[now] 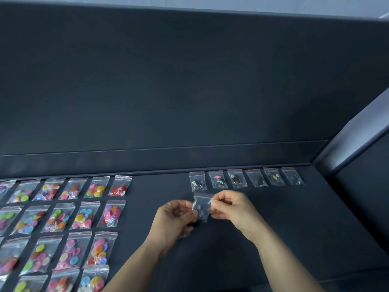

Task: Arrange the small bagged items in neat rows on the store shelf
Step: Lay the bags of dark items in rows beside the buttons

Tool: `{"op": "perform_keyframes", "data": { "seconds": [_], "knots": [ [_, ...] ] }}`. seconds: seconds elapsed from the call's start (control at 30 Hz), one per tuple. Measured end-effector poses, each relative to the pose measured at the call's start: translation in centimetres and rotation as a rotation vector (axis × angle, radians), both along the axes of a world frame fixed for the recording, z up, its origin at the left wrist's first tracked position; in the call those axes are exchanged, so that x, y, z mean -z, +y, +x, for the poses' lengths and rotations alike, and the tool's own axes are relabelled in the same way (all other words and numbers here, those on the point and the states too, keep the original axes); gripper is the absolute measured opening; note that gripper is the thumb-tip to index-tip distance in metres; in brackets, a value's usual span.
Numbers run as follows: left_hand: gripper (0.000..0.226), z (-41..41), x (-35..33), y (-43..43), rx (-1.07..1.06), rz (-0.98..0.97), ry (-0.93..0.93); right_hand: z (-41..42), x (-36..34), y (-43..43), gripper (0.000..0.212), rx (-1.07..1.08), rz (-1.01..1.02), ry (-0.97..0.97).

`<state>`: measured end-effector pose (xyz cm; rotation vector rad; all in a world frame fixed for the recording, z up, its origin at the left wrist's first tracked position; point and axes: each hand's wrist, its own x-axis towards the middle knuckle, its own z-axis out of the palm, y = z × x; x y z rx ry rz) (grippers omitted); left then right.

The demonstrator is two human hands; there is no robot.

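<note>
Holding one small clear bag (201, 207) between both hands, just above the dark shelf (273, 228). Left: bags of coloured discs (63, 216) lie in filled rows. Centre: the left hand (174, 218), fingers curled, has its grip pinched on the bag's left edge. The right hand (229, 209) has its grip pinched on the upper right edge. The bag's long axis points away from the person. Right: back row of dark-filled bags (246, 179). Its leftmost bag (197, 182) lies just beyond the held one, so any free place beside or before it is probably straight ahead, about equally near both hands.
</note>
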<state>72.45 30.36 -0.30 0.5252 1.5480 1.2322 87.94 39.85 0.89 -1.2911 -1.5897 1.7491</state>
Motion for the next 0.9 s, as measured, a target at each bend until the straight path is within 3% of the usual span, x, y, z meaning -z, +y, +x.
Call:
{"op": "perform_keyframes", "data": {
  "seconds": [0.1,0.3,0.43,0.67,0.77,0.9],
  "knots": [
    [0.011,-0.3,0.1,-0.1,0.075,-0.038,0.145,-0.1,0.4,0.3,0.009,0.01,-0.024,-0.005],
    [0.016,-0.3,0.6,0.5,0.058,-0.056,0.168,-0.7,1.6,0.4,0.012,-0.02,0.075,-0.109],
    [0.014,-0.3,1.4,1.1,0.15,-0.118,0.428,-1.5,2.3,1.3,0.013,0.034,0.258,-0.198],
    [0.022,-1.2,2.0,1.3,0.209,-0.032,0.811,-0.7,3.4,1.2,0.008,-0.054,0.577,-0.336],
    [0.032,-1.1,2.2,1.6,0.361,-0.03,0.974,-0.4,4.0,0.8,0.026,-0.219,0.607,-0.416],
    [0.037,-0.9,2.0,2.2,0.424,-0.075,1.043,-0.6,4.4,1.4,0.04,-0.319,0.652,-0.465]
  ]
}}
